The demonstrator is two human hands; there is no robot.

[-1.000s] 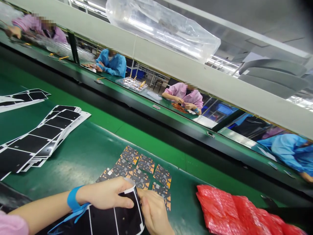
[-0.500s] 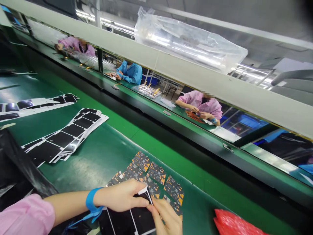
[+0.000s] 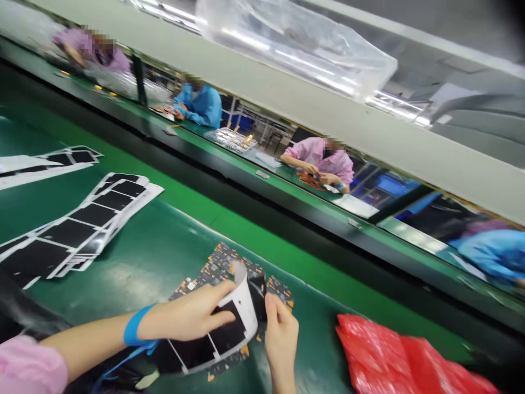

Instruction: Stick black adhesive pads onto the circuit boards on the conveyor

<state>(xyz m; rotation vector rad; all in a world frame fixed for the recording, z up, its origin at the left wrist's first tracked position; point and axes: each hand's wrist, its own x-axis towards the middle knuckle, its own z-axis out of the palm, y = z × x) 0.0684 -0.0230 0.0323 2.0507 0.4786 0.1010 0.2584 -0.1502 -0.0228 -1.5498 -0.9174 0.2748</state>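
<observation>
My left hand [image 3: 191,317], with a blue wrist strap [image 3: 137,325] at its wrist, is closed on a white backing sheet of black stickers [image 3: 225,334]. The sheet's right end curls upward. A black sticker [image 3: 257,295] stands partly lifted from that end, pinched at its right side by the fingertips of my right hand [image 3: 281,336]. Under and behind the sheet lie several dark circuit boards with orange patches [image 3: 219,260], partly hidden by the sheet and my hands.
More sticker sheets [image 3: 100,210] are stacked at the left on the green table [image 3: 135,295]. Black plastic [image 3: 24,306] lies at lower left, a red plastic bag [image 3: 394,350] at lower right. Beyond a conveyor [image 3: 229,183], several co-workers sit, one in pink [image 3: 324,158].
My right hand has moved away from my left, drawing the black sticker up from the sheet's end. The sheet now curls upward. The view has shifted, so the red bag shows more.
</observation>
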